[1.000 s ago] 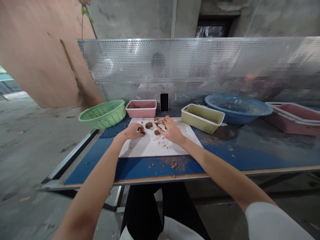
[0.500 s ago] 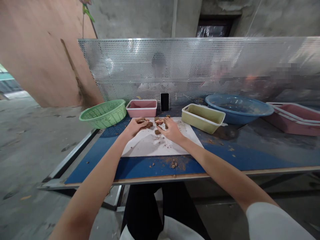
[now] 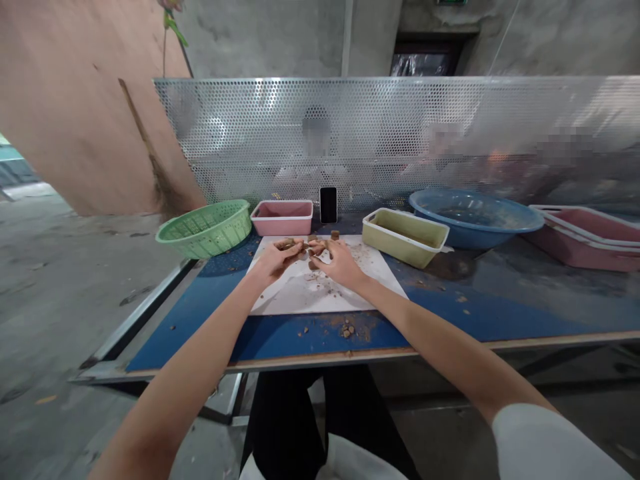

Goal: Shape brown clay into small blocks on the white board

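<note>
A white sheet (image 3: pixel 320 303) dotted with brown crumbs lies on the blue tabletop. Over its left half my left hand (image 3: pixel 276 259) is closed on a brown clay-like lump, mostly hidden by the fingers. My right hand (image 3: pixel 343 263), just beside it, curls thumb and fingers round a brown lump (image 3: pixel 316 248). The fingertips of both hands nearly meet; whether they touch one shared piece I cannot tell. Behind the right fingers stands a small brown block (image 3: pixel 335 235), and another brown piece (image 3: pixel 313 265) shows below the right fingertips.
Along the back stand a green basket (image 3: pixel 205 230), a pink bin (image 3: pixel 283 227), an upright phone (image 3: pixel 329 205), a yellow-green bin (image 3: pixel 405 243), a blue basin (image 3: pixel 475 230) and stacked pink bins (image 3: pixel 590 243). A perforated metal panel (image 3: pixel 370 140) rises behind. Brown crumbs (image 3: pixel 347 329) lie near the front edge.
My left hand has moved slightly right, bringing its fingertips closer to the right hand's. The right hand stays nearly in place, its fingers around a brown lump.
</note>
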### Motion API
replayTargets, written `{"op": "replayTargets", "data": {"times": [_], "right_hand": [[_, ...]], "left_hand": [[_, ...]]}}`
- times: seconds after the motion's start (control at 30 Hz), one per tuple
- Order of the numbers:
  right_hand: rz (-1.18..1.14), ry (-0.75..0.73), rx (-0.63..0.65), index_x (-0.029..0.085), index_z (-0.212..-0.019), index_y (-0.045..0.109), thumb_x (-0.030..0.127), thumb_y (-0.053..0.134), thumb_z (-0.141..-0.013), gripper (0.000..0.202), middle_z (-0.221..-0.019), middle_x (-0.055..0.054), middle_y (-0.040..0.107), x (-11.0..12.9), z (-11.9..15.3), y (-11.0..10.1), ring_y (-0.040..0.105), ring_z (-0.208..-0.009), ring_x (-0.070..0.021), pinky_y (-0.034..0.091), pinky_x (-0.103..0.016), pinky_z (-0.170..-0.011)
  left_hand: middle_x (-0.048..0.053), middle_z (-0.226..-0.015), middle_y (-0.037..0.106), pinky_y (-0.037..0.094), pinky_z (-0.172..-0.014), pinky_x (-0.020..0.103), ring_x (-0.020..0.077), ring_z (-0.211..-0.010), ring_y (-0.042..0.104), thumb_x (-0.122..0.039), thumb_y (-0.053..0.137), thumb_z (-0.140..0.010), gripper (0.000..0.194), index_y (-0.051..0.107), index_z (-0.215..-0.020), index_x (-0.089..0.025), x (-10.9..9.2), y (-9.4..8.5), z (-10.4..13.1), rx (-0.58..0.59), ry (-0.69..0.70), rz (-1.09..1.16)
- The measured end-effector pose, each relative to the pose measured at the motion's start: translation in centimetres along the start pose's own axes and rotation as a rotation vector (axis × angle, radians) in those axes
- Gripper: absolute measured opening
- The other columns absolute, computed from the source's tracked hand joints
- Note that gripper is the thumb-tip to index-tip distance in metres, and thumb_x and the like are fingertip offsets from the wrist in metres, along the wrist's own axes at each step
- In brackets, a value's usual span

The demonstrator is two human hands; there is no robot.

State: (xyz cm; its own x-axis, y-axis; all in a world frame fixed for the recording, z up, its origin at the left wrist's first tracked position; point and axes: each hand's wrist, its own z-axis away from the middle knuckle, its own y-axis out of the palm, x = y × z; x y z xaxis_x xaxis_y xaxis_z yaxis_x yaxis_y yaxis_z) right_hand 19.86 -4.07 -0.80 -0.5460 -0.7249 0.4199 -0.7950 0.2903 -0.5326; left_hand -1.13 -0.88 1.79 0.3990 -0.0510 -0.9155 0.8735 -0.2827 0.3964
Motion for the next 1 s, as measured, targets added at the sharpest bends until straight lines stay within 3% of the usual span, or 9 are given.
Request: {"op": "replayTargets", "data": {"times": [0.27,0.43,0.63,1.0], "right_hand": [[0.048,-0.052,-0.01,0.023,-0.106,0.066,0.033,0.066,-0.099,0.012,-0.1,-0.006,0.076,-0.3,0.0,0.2,0.069,-0.1,-0.0268,0.045,-0.045,-0.098],[0.072,-0.085,-0.04,0.023,-0.094,0.061,0.036,0.064,-0.101,0.016,-0.093,-0.005,0.072,-0.3,0.0,0.1,0.067,-0.094,-0.026,0.046,-0.044,-0.094],[0.122,-0.099,-0.033,0.023,-0.093,0.062,0.039,0.061,-0.103,0.019,-0.094,-0.006,0.072,-0.1,0.1,-0.1,0.065,-0.094,-0.0259,0.046,-0.044,-0.095],[0.265,-0.171,0.011,0.02,-0.097,0.066,0.035,0.066,-0.103,0.016,-0.101,-0.01,0.075,0.3,-0.1,-0.6,0.067,-0.1,-0.0278,0.042,-0.046,-0.101]], "left_hand": [[0.01,-0.096,0.081,0.059,-0.099,0.034,0.0202,-0.094,0.075,-0.032,0.106,-0.054,0.043,0.081,-0.083,-0.012,0.3,0.9,0.7,0.063,0.016,-0.069],[0.01,-0.096,0.081,0.058,-0.101,0.035,0.0208,-0.094,0.075,-0.031,0.105,-0.055,0.041,0.08,-0.081,-0.012,0.2,1.0,0.8,0.052,0.02,-0.083],[0.009,-0.095,0.08,0.058,-0.102,0.035,0.0195,-0.095,0.075,-0.029,0.105,-0.057,0.038,0.081,-0.082,-0.012,0.3,0.9,0.7,0.063,0.006,-0.074],[0.009,-0.09,0.079,0.058,-0.091,0.032,0.0182,-0.087,0.072,-0.037,0.106,-0.053,0.045,0.083,-0.082,-0.012,-0.1,1.5,1.2,0.072,-0.004,-0.154]]}}
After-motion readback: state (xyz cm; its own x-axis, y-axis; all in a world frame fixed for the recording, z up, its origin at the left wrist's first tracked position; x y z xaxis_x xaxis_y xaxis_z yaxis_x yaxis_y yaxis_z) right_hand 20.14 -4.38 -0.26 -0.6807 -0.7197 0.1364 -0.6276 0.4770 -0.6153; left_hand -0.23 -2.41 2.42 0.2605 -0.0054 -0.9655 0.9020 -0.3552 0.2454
